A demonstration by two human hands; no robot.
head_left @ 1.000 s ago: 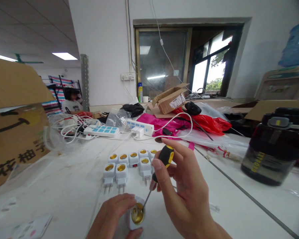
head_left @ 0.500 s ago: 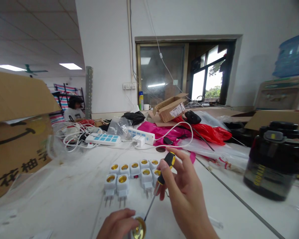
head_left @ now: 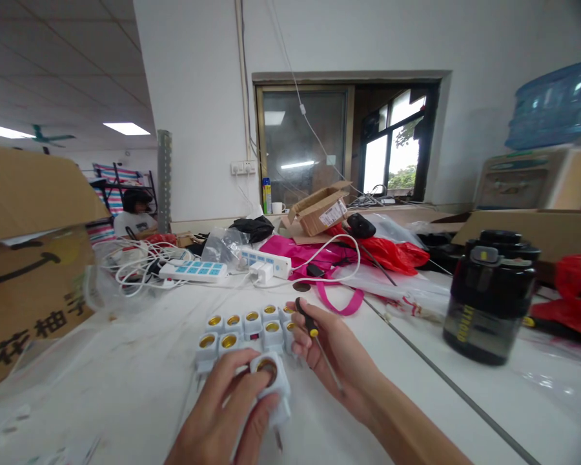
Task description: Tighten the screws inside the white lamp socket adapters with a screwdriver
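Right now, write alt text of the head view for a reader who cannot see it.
On a white table, the left hand grips a white, brass-lined lamp-socket adapter, and the right hand holds a black-and-yellow screwdriver. More adapters stand in rows nearby, with a blue-and-white power strip beyond.

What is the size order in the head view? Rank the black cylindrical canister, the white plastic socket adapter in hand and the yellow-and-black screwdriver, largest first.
Largest: black cylindrical canister.
Then, unranked: white plastic socket adapter and yellow-and-black screwdriver. The screwdriver looks longer, the adapter bulkier and nearer the camera.
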